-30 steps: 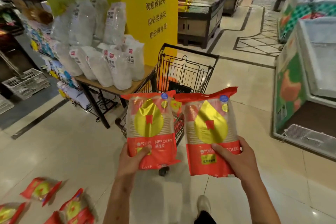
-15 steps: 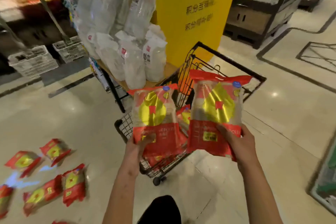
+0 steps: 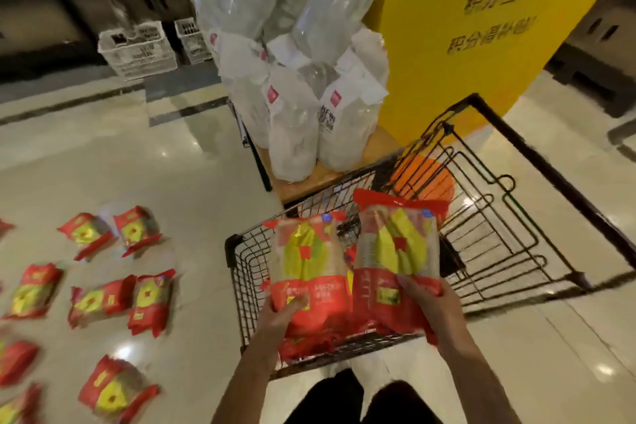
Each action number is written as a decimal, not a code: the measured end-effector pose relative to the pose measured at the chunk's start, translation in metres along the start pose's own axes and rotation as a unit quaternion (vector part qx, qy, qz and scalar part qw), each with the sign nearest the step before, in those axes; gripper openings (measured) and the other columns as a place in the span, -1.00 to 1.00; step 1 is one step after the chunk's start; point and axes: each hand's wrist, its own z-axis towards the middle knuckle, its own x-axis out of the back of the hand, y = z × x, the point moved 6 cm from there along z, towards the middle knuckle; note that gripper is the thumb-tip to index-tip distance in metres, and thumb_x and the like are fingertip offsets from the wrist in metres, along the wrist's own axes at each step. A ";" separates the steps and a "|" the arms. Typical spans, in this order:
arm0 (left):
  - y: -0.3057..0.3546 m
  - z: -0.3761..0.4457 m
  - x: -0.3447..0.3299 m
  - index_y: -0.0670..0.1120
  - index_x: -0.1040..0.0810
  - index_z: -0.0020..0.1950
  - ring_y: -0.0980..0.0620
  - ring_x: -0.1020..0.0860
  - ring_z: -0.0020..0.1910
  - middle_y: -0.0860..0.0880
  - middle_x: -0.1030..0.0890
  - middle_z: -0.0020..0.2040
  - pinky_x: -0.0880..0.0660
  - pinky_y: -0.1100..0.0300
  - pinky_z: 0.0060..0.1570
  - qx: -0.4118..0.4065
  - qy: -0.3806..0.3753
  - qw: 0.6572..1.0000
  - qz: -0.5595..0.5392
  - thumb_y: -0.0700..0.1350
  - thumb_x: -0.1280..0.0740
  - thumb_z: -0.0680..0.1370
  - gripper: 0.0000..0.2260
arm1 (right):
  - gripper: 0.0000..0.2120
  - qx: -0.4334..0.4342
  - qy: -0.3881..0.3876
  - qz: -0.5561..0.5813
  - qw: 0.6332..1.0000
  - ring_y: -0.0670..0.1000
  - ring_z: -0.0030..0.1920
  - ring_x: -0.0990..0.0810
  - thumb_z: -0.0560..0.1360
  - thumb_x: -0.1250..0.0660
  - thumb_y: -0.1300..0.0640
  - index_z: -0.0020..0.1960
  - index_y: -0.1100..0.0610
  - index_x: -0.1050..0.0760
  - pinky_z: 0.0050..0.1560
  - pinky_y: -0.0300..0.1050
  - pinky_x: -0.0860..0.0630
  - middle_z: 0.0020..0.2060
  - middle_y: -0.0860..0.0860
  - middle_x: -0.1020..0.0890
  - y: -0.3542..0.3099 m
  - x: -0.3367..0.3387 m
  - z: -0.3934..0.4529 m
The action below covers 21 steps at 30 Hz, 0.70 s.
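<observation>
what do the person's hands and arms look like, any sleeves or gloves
Bare left hand and bare right hand: no gloves, no ring, watch or band visible, though the frame is blurred. Both forearms are uncovered down to the picture's edge; no sleeve shows.

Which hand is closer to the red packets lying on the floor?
Left. The left hand, gripping a red packet over the cart, is right of the floor packets; the right hand grips a second packet farther right.
</observation>
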 end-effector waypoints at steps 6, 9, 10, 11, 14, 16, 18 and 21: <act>-0.053 0.032 0.023 -0.15 -0.57 0.20 -0.10 -0.72 -0.16 -0.11 -0.73 -0.08 -0.65 0.11 -0.27 0.086 0.099 0.991 -0.021 -0.11 -0.62 0.36 -0.53 | -0.37 -0.102 -0.063 -0.100 0.988 0.12 -0.11 -0.71 0.08 -0.74 -0.05 0.04 0.12 -0.60 -0.08 0.07 -0.68 -0.08 0.09 -0.73 0.061 -0.051 0.080; -0.091 0.055 0.036 -0.06 -0.60 0.17 -0.19 -0.71 -0.02 -0.16 -0.73 0.01 -0.66 -0.10 0.02 0.127 0.122 0.984 -0.024 0.13 -0.66 0.09 -0.29 | -0.29 -0.139 -0.104 -0.162 0.971 0.09 -0.12 -0.72 0.07 -0.73 -0.10 0.12 0.08 -0.57 -0.15 0.01 -0.68 -0.08 0.04 -0.72 0.099 -0.075 0.121; -0.105 0.065 0.040 -0.04 -0.61 0.16 -0.19 -0.71 0.00 -0.16 -0.73 0.02 -0.64 -0.15 0.08 0.141 0.129 0.981 -0.026 0.18 -0.65 0.04 -0.26 | -0.24 -0.137 -0.120 -0.174 0.968 0.08 -0.13 -0.72 0.07 -0.73 -0.12 0.18 0.07 -0.56 -0.16 0.02 -0.68 -0.09 0.02 -0.73 0.113 -0.082 0.135; -0.117 0.075 0.044 -0.03 -0.62 0.15 -0.19 -0.71 0.00 -0.15 -0.74 0.02 -0.63 -0.16 0.10 0.151 0.135 0.979 -0.027 0.19 -0.66 0.05 -0.27 | -0.21 -0.133 -0.128 -0.187 0.965 0.07 -0.13 -0.73 0.06 -0.73 -0.14 0.20 0.02 -0.54 -0.13 0.05 -0.69 -0.09 0.00 -0.73 0.128 -0.088 0.151; -0.143 0.105 0.045 -0.04 -0.61 0.21 -0.20 -0.71 0.03 -0.15 -0.74 0.05 -0.62 -0.18 0.12 0.172 0.110 0.979 -0.016 0.15 -0.70 0.16 -0.31 | -0.44 -0.129 -0.144 -0.223 0.955 0.03 -0.10 -0.70 0.16 -0.71 -0.09 0.03 -0.09 -0.51 0.00 0.09 -0.68 -0.07 -0.02 -0.70 0.157 -0.101 0.180; -0.157 0.119 0.041 -0.03 -0.61 0.20 -0.16 -0.72 0.01 -0.10 -0.75 0.01 -0.63 -0.09 0.09 0.187 0.093 0.978 -0.005 0.13 -0.69 0.14 -0.31 | -0.48 -0.123 -0.172 -0.266 0.941 0.05 -0.02 -0.68 0.19 -0.69 -0.12 0.00 -0.09 -0.49 0.10 0.09 -0.64 -0.02 -0.01 -0.69 0.175 -0.103 0.194; -0.165 0.126 0.037 -0.01 -0.59 0.19 -0.14 -0.73 -0.03 -0.07 -0.76 -0.02 -0.62 -0.04 0.07 0.198 0.091 0.976 -0.009 0.10 -0.71 0.11 -0.30 | -0.30 -0.132 -0.187 -0.300 0.926 0.09 0.07 -0.68 0.06 -0.65 -0.34 0.08 -0.06 -0.55 0.17 0.13 -0.61 0.07 0.04 -0.70 0.194 -0.097 0.204; -0.173 0.129 0.037 0.03 -0.57 0.21 -0.16 -0.72 0.02 -0.08 -0.75 0.04 -0.58 -0.13 0.19 0.225 0.093 0.970 -0.004 0.19 -0.71 0.00 -0.17 | -0.27 -0.125 -0.216 -0.354 0.901 0.12 0.21 -0.61 0.27 -0.62 -0.21 0.32 0.08 -0.53 0.25 0.10 -0.54 0.21 0.08 -0.65 0.199 -0.095 0.210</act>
